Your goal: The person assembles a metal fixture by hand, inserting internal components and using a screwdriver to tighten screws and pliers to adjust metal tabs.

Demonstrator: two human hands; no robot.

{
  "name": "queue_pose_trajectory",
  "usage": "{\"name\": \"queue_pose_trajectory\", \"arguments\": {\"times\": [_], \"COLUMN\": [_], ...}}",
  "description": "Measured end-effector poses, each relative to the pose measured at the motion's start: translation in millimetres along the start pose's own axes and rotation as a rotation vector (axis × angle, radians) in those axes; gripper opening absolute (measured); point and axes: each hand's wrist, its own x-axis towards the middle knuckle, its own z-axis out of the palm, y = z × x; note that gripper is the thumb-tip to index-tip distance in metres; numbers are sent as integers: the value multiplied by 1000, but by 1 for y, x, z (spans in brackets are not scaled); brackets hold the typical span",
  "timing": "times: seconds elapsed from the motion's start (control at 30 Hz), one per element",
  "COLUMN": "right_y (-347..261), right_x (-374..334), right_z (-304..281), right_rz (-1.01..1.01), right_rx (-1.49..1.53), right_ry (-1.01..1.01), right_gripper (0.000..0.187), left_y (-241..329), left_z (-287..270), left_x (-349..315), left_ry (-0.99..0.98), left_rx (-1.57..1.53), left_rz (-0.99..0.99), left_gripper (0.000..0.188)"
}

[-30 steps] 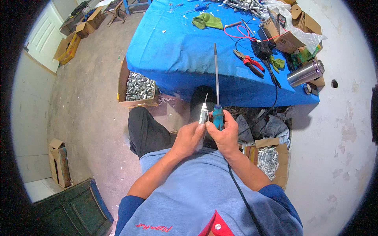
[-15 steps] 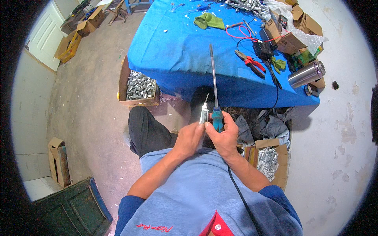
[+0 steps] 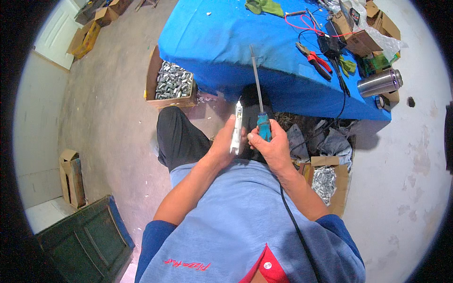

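My left hand (image 3: pixel 224 142) is closed around a slim white plastic piece (image 3: pixel 237 128) with a narrow tip that points away from me. Its exact kind is not clear. Beside it, my right hand (image 3: pixel 275 147) grips a long screwdriver (image 3: pixel 264 127) by its teal handle, thumb along the side. The metal shaft rises past the near edge of the blue-covered table (image 3: pixel 212 47). A small gap separates the white piece from the screwdriver. Both hands are above my lap, in front of my shirt; the left fingertips are partly hidden behind the white piece.
Red-handled pliers (image 3: pixel 315 61), a steel flask (image 3: pixel 380 83), a green cloth (image 3: pixel 264 6) and wires lie on the table. A carton of small metallic pieces (image 3: pixel 173 80) stands left of the table, another open carton (image 3: pixel 324 184) at my right. A black cable (image 3: pixel 295 221) crosses my shirt.
My hands have moved slightly apart. The white piece has turned, so more of its length shows along my left hand. The screwdriver remains in my right hand, and the whole view has shifted.
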Motion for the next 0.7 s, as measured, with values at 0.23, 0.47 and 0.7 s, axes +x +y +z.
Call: {"name": "queue_pose_trajectory", "arguments": {"times": [0.23, 0.47, 0.7], "right_y": [0, -3, -5], "right_x": [-4, -6, -8], "right_z": [6, 11, 15], "right_rz": [60, 68, 111], "right_rx": [122, 200, 156], "right_ry": [-111, -102, -78], "right_gripper": [26, 26, 24], "left_y": [7, -5, -5], "left_z": [5, -8, -6], "left_x": [-2, 10, 8], "left_ry": [-16, -50, -11], "left_rx": [-23, 25, 191], "left_rz": [15, 97, 173], "left_gripper": [54, 52, 59]}}
